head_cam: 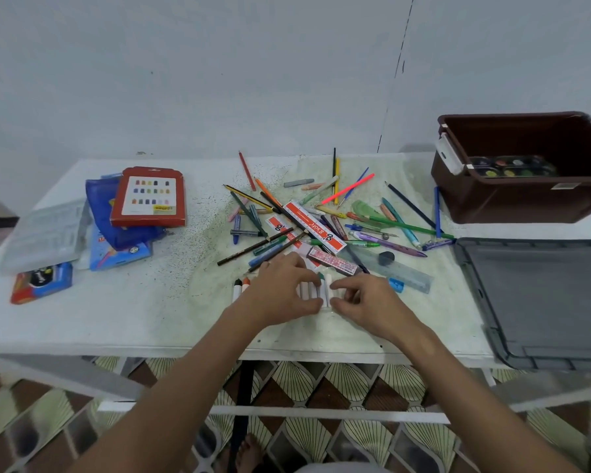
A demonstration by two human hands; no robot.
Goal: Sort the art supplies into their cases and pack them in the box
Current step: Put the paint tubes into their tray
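I see the bench (82, 322) carrying everything, so I read positions from its edges. The grey lid (539, 302) lies flat at the right edge, off the brown box (519, 196) at the far right corner, which leaves that box open for packing; a paint palette (512, 166) already sits inside it. The cases (130, 213) are stacked at the left edge, well apart from the loose pile, so I judge sorting is at an early stage. The pile of pencils and pens (321, 220) spreads across the middle. Near the front edge, a row of white markers (316, 290) lies side by side, presumably lined up to go into one case. My left hand (280, 288) curls round the row's left side; my right hand (362, 302) pinches its right end, squaring the set.
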